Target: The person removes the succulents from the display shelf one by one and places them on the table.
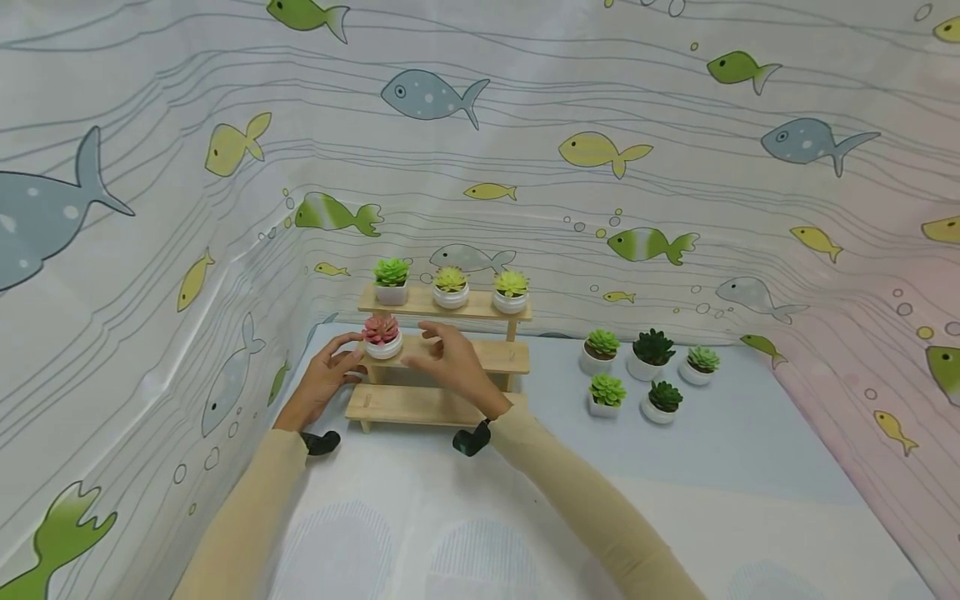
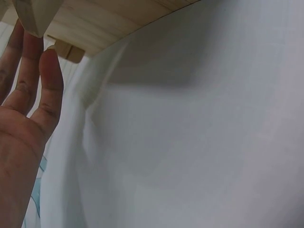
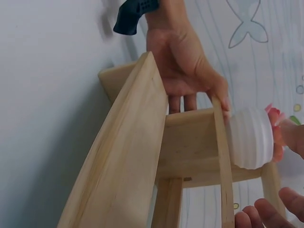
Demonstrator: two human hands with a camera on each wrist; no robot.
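A pink succulent [image 1: 382,334] in a round white pot stands at the left end of the middle step of a wooden plant stand [image 1: 435,404]. Beside that end is my left hand [image 1: 322,381]; in the right wrist view its thumb [image 3: 221,97] touches the board's edge. The left wrist view has its fingers [image 2: 50,80] almost straight, reaching up by the wood. Just right of the pink succulent hovers my right hand [image 1: 453,365], thumb and fingers spread apart. In the right wrist view, its nearest fingertip overlaps the pink leaves, while the white pot [image 3: 250,137] shows ungripped.
Along the top step sit a green succulent [image 1: 391,280] and two yellow-green ones, such as the middle succulent [image 1: 450,287]. Several potted succulents, including a dark green one [image 1: 652,354], stand on the table to the right. Fish-print cloth [image 1: 540,200] walls the back and sides.
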